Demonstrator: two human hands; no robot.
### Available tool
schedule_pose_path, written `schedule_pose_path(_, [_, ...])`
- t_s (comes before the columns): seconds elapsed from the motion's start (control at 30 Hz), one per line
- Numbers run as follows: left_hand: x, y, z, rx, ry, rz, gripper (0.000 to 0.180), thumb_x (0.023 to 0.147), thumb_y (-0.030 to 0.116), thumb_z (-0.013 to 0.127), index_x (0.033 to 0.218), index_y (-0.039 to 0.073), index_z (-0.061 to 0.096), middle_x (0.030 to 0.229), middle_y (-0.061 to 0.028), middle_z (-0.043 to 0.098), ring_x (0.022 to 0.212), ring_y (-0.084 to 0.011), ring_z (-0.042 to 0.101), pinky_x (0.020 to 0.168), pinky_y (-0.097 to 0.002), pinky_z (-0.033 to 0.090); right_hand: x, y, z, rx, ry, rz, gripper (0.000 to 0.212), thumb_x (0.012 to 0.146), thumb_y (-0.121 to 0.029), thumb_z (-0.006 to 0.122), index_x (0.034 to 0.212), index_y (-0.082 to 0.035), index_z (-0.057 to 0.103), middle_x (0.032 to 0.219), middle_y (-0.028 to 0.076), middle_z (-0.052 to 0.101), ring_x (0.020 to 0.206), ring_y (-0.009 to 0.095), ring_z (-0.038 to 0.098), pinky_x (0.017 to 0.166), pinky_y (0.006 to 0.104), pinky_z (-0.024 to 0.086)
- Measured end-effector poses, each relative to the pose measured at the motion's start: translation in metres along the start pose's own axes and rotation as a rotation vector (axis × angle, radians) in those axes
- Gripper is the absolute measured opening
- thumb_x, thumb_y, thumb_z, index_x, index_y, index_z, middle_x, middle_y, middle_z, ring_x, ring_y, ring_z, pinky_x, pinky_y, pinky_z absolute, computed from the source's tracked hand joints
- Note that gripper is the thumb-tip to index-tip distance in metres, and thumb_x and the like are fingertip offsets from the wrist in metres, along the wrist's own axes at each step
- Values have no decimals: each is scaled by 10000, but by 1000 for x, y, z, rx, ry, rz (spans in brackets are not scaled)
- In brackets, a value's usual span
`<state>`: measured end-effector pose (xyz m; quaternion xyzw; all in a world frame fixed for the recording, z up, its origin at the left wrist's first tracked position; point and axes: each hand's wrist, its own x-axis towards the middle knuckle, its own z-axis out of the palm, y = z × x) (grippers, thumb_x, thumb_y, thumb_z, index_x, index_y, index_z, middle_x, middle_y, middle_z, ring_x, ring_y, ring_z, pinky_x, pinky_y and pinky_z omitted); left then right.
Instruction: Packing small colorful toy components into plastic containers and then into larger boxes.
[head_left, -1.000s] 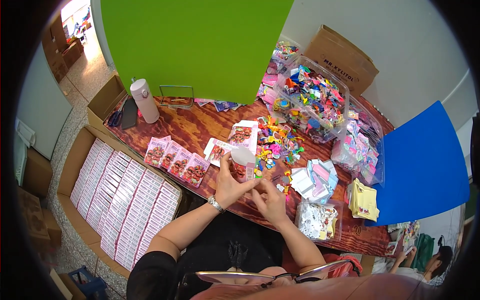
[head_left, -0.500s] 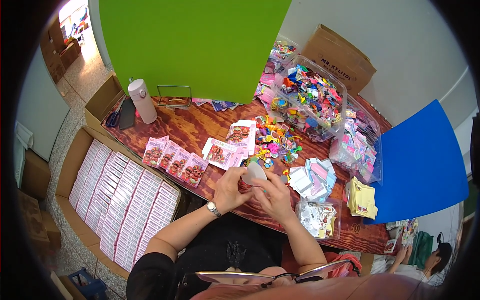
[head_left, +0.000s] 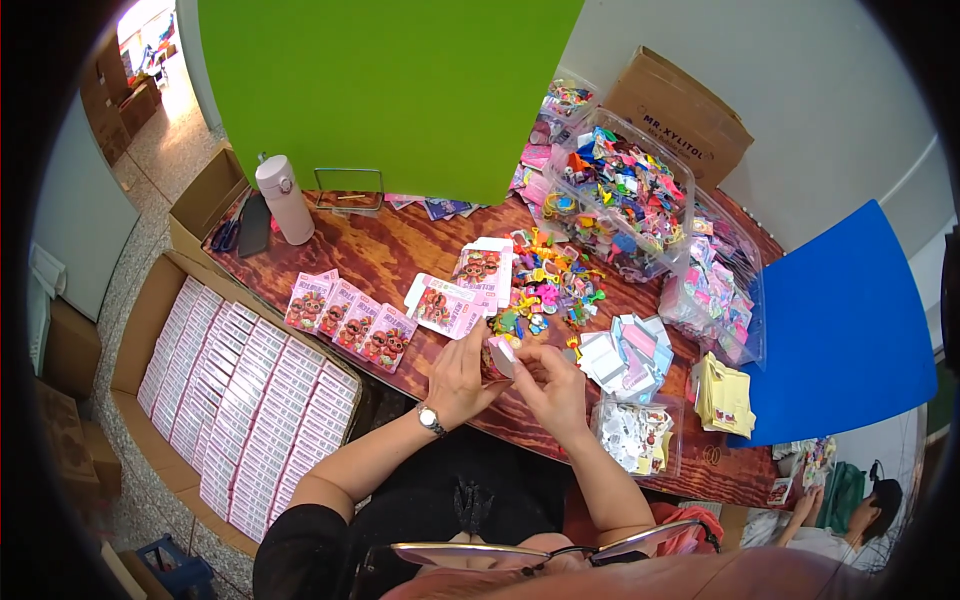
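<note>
Close to the table's front edge, my left hand (head_left: 460,382) is wrapped round a small pink printed box (head_left: 490,365). A pale flap (head_left: 503,355) stands up at the box's end, and the fingertips of my right hand (head_left: 552,392) pinch its edge. Most of the box is hidden behind my fingers. Beyond my hands lie flat, unfolded pink boxes (head_left: 447,305). A heap of small colourful plastic toys (head_left: 550,285) spreads beside them. Several finished-looking pink boxes (head_left: 352,320) lie in an overlapping row to the left.
Right of my hands are a pile of pale cards (head_left: 630,360), a clear tray of stickers (head_left: 632,440) and yellow packets (head_left: 722,398). Clear bins of trinkets (head_left: 620,190) stand behind. A carton packed with pink boxes (head_left: 240,400) is at left, near a pink bottle (head_left: 285,200). Another person works far right.
The pale flap has tilted from facing up to a narrower, pinker view. My right fingers have come together at its edge, while my left hand keeps its hold on the box.
</note>
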<state>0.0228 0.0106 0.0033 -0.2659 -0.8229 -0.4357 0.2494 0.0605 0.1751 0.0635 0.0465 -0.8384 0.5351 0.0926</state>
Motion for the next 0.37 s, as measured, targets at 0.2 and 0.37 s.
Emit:
schedule_pose_path(0.2, [-1, 2, -1, 226, -35, 140, 989, 651, 195, 841, 1461, -121, 369, 1186, -225, 591, 971, -354, 586, 838, -429, 475, 0, -9, 3, -430, 70, -376, 193, 861, 16, 717, 1053, 2, 711, 1018, 139, 701, 941, 269, 721, 784, 321, 577])
schedule_pose_path(0.37, [-2, 2, -3, 267, -61, 60, 1039, 615, 188, 844, 1472, -128, 350, 1213, -231, 567, 1004, -349, 565, 862, -466, 451, -4, 6, -1, -215, 3, -346, 252, 894, -42, 712, 1145, -56, 729, 1174, 164, 695, 948, 305, 709, 802, 357, 565])
